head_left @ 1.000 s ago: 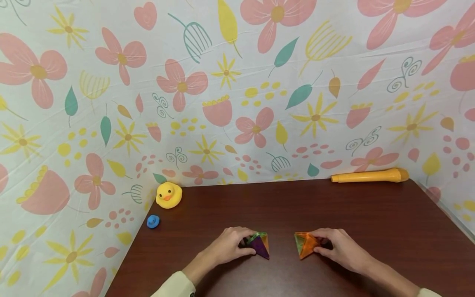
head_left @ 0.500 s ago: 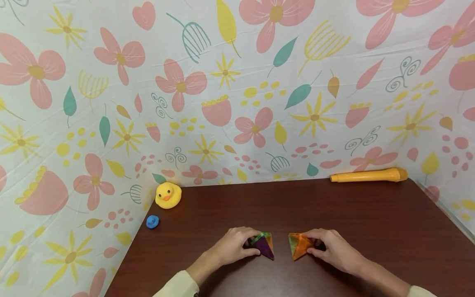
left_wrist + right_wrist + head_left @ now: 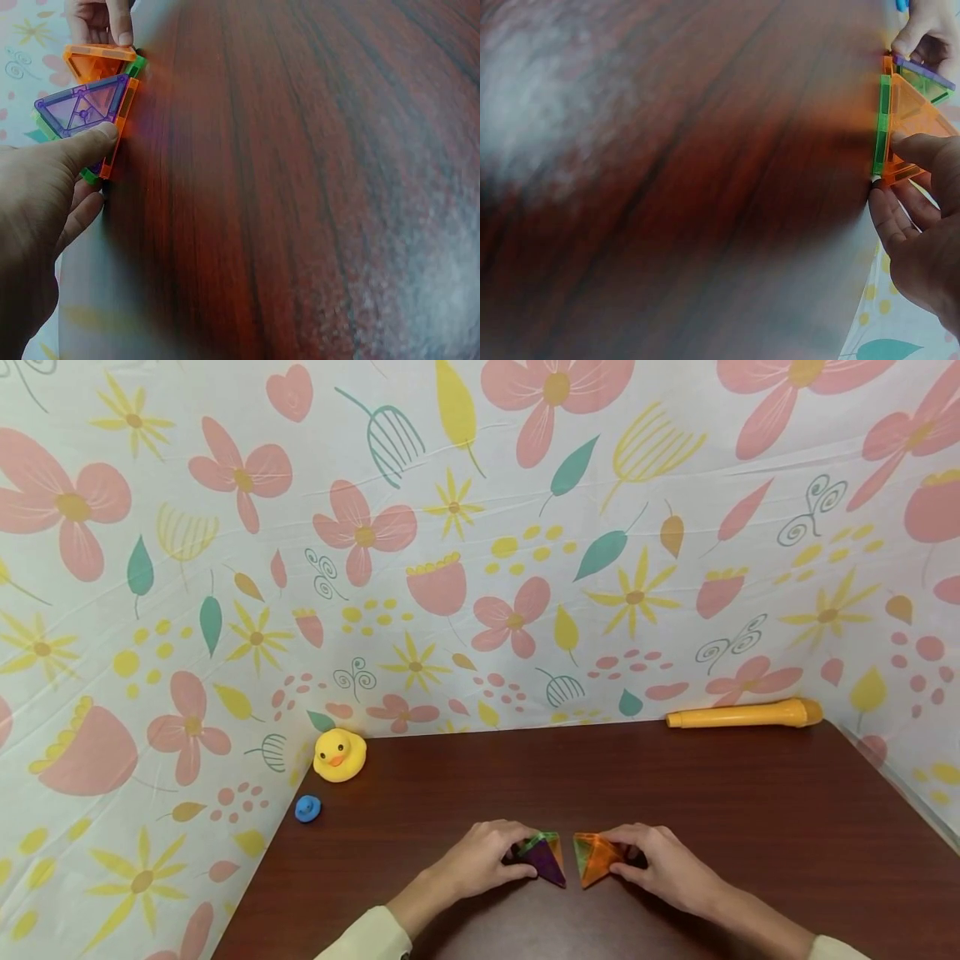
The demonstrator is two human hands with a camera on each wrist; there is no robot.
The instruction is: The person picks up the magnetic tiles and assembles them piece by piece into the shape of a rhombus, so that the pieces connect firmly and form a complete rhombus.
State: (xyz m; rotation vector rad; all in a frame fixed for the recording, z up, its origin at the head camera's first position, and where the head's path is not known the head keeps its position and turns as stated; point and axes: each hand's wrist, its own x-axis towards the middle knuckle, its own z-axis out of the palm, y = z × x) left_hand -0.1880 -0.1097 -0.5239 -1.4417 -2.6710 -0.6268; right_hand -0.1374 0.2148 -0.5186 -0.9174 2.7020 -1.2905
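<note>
My left hand [image 3: 483,860] grips a small pyramid of translucent magnetic tiles [image 3: 547,862] with purple, green and orange faces. Its thumb presses the purple tile [image 3: 82,109] in the left wrist view, while other fingers reach round the far side. Opposite it, my right hand [image 3: 667,868] pinches a second magnetic-tile pyramid [image 3: 597,862], orange and green. In the right wrist view the thumb lies on an orange tile [image 3: 915,112], beside a green tile [image 3: 882,124]. A narrow gap separates the two pyramids in the head view, and their tips point toward me.
On the dark brown table [image 3: 517,777], a yellow rubber duck [image 3: 340,757] and a smaller blue duck [image 3: 307,808] stand at the left edge. A yellow toy microphone [image 3: 742,714] lies at the back right. Flower-patterned cloth [image 3: 450,677] borders the table.
Both hands have brought their pyramids inward, the left one moving right and the right one moving left. The gap between the pyramids has shrunk, and both grips are kept.
</note>
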